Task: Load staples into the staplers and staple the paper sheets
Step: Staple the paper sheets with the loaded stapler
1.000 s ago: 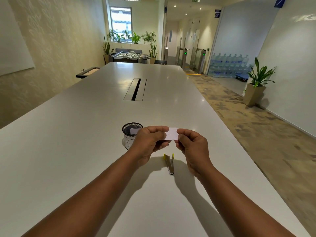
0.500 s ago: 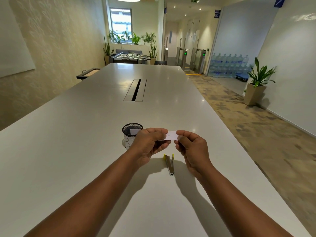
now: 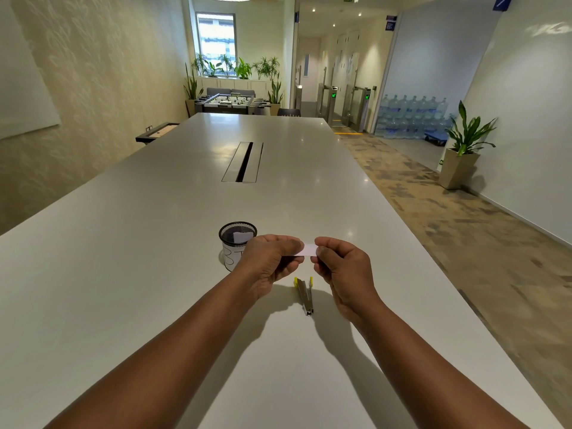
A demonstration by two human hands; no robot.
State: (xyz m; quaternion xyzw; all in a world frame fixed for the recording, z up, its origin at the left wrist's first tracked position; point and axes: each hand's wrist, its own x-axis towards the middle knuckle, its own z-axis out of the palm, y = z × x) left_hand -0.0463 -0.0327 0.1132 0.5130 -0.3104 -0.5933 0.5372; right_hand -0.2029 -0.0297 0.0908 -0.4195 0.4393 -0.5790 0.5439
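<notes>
A small white paper slip point(image 3: 309, 250) is pinched between both hands above the table. My left hand point(image 3: 269, 261) grips its left end and my right hand point(image 3: 342, 267) grips its right end. Below the hands a small yellow and metal stapler point(image 3: 305, 295) lies on the white table point(image 3: 154, 274), lying lengthwise toward me, untouched. A black mesh cup point(image 3: 236, 243) with white paper pieces inside stands just left of my left hand.
A cable slot point(image 3: 243, 162) runs along the table's middle farther away. The table's right edge borders a carpeted walkway with a potted plant point(image 3: 462, 156). A foosball table point(image 3: 232, 102) stands past the far end.
Both hands have tilted the paper slip flatter, so less of its face shows between the fingers. The stapler and the cup have not moved.
</notes>
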